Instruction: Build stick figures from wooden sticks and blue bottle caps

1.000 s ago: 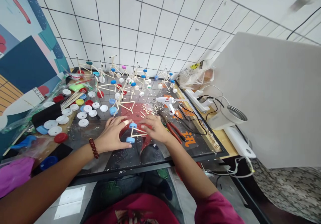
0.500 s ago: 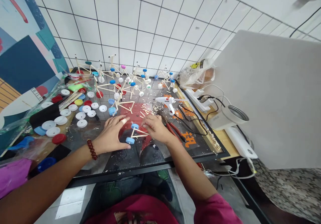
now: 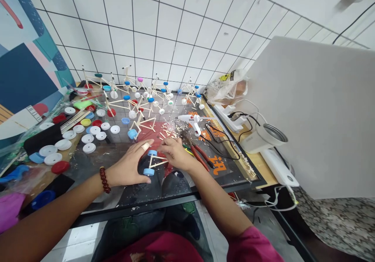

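My left fingers (image 3: 140, 151) curve loosely round the blue caps (image 3: 149, 172), grasping nothing; whether my right fingers (image 3: 166, 149) pinch the sticks' far end, I cannot tell. Between them, over the table (image 3: 90, 162), the stick frame (image 3: 158, 164) looks light, stiff, fragile at its joints; I'd hold it by the caps.

From where I stand, the premises present as a small craft workshop: glue gun (image 3: 186, 118) and red-handled pliers (image 3: 199, 156) on a scrap-strewn table (image 3: 101, 158), loose plastic caps (image 3: 115, 129), several stick models (image 3: 150, 100) near the tiled wall (image 3: 171, 27).
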A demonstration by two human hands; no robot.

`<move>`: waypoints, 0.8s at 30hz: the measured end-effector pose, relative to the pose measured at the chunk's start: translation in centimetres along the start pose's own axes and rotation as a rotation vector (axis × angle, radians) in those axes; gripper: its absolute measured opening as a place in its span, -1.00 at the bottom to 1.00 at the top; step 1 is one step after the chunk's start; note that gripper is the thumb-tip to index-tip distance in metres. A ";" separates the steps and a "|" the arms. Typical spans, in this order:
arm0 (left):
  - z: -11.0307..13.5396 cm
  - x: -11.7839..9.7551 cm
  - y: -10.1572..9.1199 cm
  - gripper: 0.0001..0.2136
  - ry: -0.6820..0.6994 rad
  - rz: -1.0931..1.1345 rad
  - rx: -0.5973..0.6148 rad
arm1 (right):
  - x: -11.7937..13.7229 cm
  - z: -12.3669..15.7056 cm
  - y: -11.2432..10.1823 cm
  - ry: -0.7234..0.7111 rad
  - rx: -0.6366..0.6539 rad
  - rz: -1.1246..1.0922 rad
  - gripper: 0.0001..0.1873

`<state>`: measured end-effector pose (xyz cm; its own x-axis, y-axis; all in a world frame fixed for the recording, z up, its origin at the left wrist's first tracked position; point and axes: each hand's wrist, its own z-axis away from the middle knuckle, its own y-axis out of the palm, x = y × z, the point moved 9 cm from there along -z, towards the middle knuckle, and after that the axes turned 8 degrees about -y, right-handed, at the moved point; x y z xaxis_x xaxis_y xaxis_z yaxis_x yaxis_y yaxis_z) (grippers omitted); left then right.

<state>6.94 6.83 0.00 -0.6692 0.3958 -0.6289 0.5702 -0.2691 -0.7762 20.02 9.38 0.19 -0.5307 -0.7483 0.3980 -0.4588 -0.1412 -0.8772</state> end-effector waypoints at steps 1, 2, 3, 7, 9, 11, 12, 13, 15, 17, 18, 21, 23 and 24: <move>0.0 0.0 0.1 0.11 0.005 -0.002 0.008 | 0.1 0.0 0.0 -0.003 0.003 0.001 -0.61; -0.1 0.0 0.1 0.11 0.012 -0.004 0.013 | 0.2 0.0 0.0 -0.005 0.005 0.003 -0.62; -0.1 0.0 0.2 0.09 0.019 -0.003 0.017 | 0.2 0.0 -0.1 -0.005 0.007 0.005 -0.63; -0.2 -0.1 0.1 -0.01 0.032 0.000 0.013 | -0.3 0.1 -0.2 0.021 -0.002 0.019 -0.73; -0.2 0.0 0.1 -0.04 0.030 0.002 0.003 | -0.6 0.2 -0.6 0.039 -0.018 0.027 -0.75; -0.1 0.1 0.0 -0.05 0.025 0.000 -0.002 | -1.1 0.5 -1.2 0.064 -0.036 0.037 -0.76; -0.1 0.1 0.0 -0.05 0.021 -0.003 -0.002 | -1.3 0.6 -1.6 0.081 -0.044 0.043 -0.77; -0.1 0.1 0.0 -0.04 0.017 -0.005 0.000 | -1.6 0.8 -2.0 0.101 -0.054 0.052 -0.78; -0.1 0.1 0.0 -0.05 0.010 -0.004 0.003 | -2.1 1.1 -2.9 0.139 -0.082 0.084 -0.79; -0.1 0.1 -0.1 -0.05 0.007 -0.001 0.003 | -2.6 1.5 -3.9 0.166 -0.132 0.126 -0.79; -0.1 0.1 -0.1 -0.05 0.006 -0.001 0.002 | -2.7 1.6 -4.5 0.177 -0.165 0.149 -0.79; -0.1 0.1 -0.1 -0.04 0.005 -0.009 0.004 | -3.1 2.4 -6.6 0.210 -0.312 0.207 -0.82; -0.1 0.2 0.0 -0.04 0.008 -0.010 0.007 | -3.2 3.3 -8.3 0.226 -0.462 0.241 -0.83; -0.1 0.2 0.0 -0.04 0.010 -0.008 0.007 | -3.3 3.9 -9.3 0.235 -0.556 0.256 -0.82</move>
<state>6.83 6.99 -0.10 -0.6692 0.4068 -0.6218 0.5610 -0.2721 -0.7818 28.79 10.61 6.01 -0.7847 -0.5435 0.2981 -0.5637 0.4256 -0.7079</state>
